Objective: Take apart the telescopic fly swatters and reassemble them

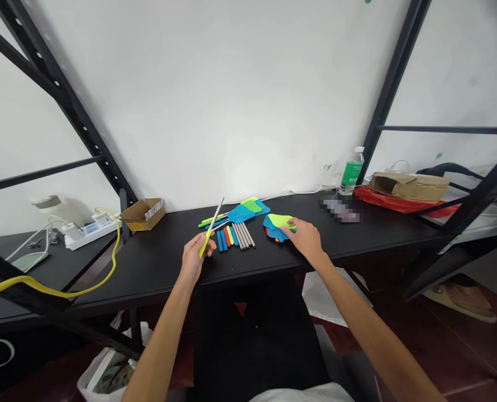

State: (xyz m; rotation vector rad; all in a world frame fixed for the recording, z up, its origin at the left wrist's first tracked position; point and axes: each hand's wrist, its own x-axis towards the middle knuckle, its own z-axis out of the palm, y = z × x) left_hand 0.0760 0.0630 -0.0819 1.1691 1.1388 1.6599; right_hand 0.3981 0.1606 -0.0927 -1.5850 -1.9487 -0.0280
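My left hand [195,255] is closed round the yellow-green grip of a thin metal rod [214,224] that points up and away over the black table [156,262]. My right hand [305,237] rests on a small stack of mesh swatter heads [276,225], blue under a yellow-green one, with the fingers pinching the top piece. Between my hands lie several loose coloured grips and metal rods [235,236] side by side. Behind them lie assembled fly swatters [243,211] with blue and green heads.
A small open cardboard box [143,214] sits at the back left, a power strip [90,228] and yellow cable [47,289] further left. At the right stand a water bottle [351,174], a cardboard box [408,186] on red bags, and black rack struts [462,215].
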